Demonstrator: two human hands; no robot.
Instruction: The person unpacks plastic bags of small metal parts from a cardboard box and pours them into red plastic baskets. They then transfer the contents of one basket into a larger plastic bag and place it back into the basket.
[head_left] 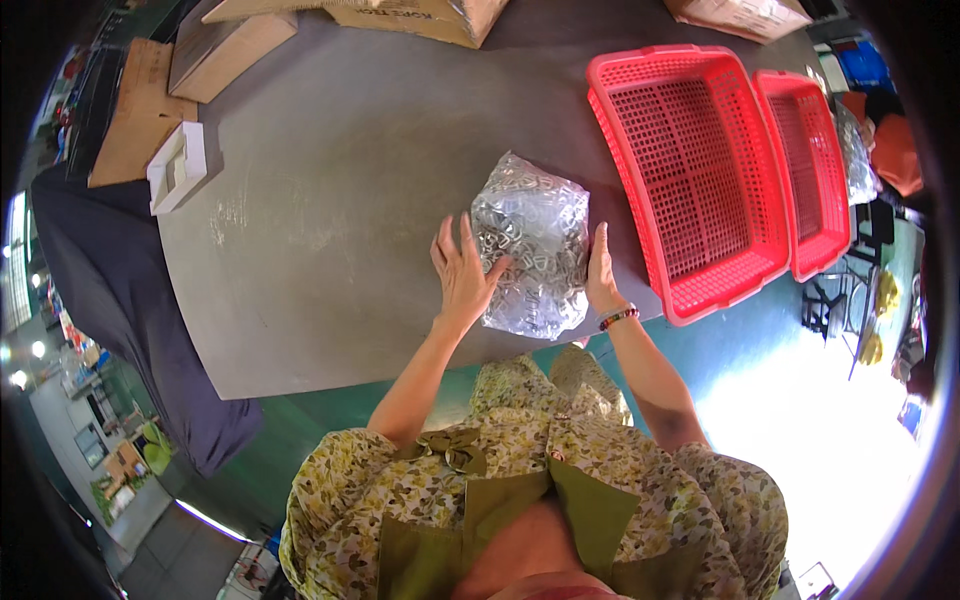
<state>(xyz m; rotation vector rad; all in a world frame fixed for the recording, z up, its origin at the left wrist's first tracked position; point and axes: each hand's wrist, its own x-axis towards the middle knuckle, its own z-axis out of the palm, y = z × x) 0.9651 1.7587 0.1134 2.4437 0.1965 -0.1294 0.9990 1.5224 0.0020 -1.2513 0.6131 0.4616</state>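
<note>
A clear plastic bag (532, 245) full of small shiny metal parts lies on the grey table (340, 190) near its front edge. My left hand (463, 272) rests flat against the bag's left side, fingers spread. My right hand (601, 272) presses against the bag's right side, a beaded bracelet on its wrist. Both hands touch the bag from opposite sides.
Two red perforated plastic baskets (690, 170) (815, 165) stand side by side to the right of the bag, the nearer one overhanging the table edge. Cardboard boxes (230, 45) line the far edge, and a small white box (178, 165) sits at the left. Dark cloth (110, 270) drapes the left side.
</note>
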